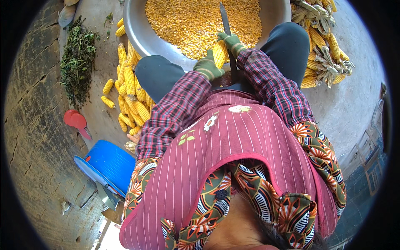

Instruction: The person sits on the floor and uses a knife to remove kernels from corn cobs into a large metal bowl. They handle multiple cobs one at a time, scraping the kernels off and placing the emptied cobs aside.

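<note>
A yellow corn cob [220,53] is held slantwise over the near part of a metal basin [137,34]. My left hand [208,66], in a green striped knit glove, grips its near end. My right hand [233,43], gloved the same way, has its fingers around the far end. A dark, narrow metal bar [225,19] with a pointed tip runs from between my legs out over the basin. It passes beneath my right hand, close against the cob. Loose corn kernels [203,18] lie spread across the basin. My palms are hidden.
Piled corn cobs [128,78] lie left of my leg; tied cobs with husks [325,47] lie at right. Wilted green plants [78,59] rest by the worn wall [31,78]. Further back are a red plastic object [75,119] and a blue plastic container [107,164].
</note>
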